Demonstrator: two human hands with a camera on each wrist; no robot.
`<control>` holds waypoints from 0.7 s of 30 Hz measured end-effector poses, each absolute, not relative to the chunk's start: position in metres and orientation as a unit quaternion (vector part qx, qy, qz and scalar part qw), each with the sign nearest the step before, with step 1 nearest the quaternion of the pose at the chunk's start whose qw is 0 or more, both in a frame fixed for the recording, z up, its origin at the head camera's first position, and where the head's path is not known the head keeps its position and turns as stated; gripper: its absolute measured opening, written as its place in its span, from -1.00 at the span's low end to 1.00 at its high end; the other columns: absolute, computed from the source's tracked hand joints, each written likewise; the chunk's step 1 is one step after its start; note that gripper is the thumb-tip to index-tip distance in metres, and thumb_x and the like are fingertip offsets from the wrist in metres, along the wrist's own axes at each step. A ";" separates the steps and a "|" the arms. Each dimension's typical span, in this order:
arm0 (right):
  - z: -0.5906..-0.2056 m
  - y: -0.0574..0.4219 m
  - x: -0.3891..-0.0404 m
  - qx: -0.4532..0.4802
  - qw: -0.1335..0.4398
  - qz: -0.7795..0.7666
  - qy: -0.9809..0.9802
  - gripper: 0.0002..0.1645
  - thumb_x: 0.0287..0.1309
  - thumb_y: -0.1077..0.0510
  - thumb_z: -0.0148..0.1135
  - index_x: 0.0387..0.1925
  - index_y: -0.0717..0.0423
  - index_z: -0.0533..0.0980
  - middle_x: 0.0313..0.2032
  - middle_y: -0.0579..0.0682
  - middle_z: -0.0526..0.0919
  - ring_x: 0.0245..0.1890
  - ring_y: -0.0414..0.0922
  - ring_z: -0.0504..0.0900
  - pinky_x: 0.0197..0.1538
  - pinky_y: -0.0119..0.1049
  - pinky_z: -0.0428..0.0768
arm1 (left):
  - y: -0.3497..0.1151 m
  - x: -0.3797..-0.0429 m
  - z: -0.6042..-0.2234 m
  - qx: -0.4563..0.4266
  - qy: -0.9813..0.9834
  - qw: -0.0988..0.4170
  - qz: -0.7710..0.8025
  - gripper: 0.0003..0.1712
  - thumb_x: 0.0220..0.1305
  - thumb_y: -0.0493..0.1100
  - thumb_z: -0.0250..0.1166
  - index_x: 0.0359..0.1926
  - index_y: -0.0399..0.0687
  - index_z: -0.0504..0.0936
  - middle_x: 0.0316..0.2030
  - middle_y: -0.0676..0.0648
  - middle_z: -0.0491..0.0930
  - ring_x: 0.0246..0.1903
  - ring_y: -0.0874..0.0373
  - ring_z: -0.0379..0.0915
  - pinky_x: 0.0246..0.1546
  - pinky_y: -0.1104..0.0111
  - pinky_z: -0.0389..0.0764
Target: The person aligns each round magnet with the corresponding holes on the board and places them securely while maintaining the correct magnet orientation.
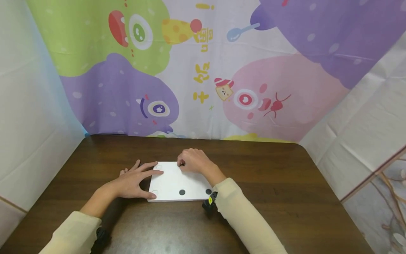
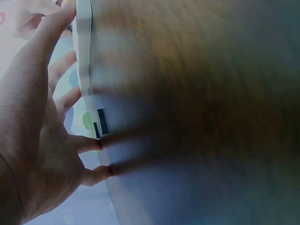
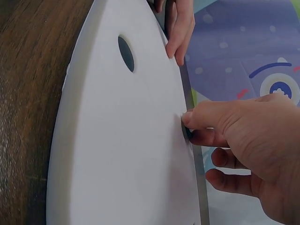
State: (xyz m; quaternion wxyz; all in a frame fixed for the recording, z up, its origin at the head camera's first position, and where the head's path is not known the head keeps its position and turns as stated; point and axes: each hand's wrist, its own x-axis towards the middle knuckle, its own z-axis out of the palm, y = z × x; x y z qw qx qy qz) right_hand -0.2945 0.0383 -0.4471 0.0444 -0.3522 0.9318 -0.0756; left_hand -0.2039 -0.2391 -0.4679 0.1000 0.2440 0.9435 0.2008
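A flat white panel (image 1: 169, 181) with round recesses lies on the table. Dark discs (image 1: 182, 192) sit in two places along its near side; the recesses at its left end look pale. My left hand (image 1: 134, 181) is spread at the panel's left end, thumb on the near corner and two fingertips over the far corner. My right hand (image 1: 195, 160) is at the far edge, where thumb and index finger pinch a small dark disc (image 3: 186, 132) at a recess. Most of that disc is hidden by the fingers.
The brown wooden table (image 1: 269, 190) spreads around the panel. Past the left fingers, two small dark flat pieces (image 2: 102, 122) lie on the tabletop. A cartoon-printed curtain (image 1: 196, 116) hangs along the back edge, with pale sheets at both sides.
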 end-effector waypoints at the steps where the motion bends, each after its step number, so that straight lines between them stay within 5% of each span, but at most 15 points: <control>1: -0.447 0.038 -0.295 -0.352 0.045 -0.076 0.932 -0.84 0.49 0.10 0.47 -0.04 -0.10 0.90 -0.14 -0.17 0.90 -0.26 -0.23 0.60 -0.25 -0.39 0.47 | -0.239 -0.204 -0.468 0.244 0.943 0.100 0.202 0.05 0.23 0.47 0.58 0.65 0.31 0.48 0.79 -0.17 0.15 0.64 -0.90 -0.14 0.20 -0.90 0.14; 21: -0.446 0.044 -0.294 -0.359 0.042 -0.083 0.929 -0.85 0.51 0.12 0.47 -0.10 -0.08 0.91 -0.07 -0.16 0.94 -0.19 -0.21 0.72 -0.17 -0.34 0.63 | -0.239 -0.204 -0.467 0.242 0.943 0.101 0.204 0.04 0.22 0.46 0.59 0.64 0.31 0.49 0.79 -0.17 0.14 0.63 -0.91 -0.15 0.19 -0.91 0.12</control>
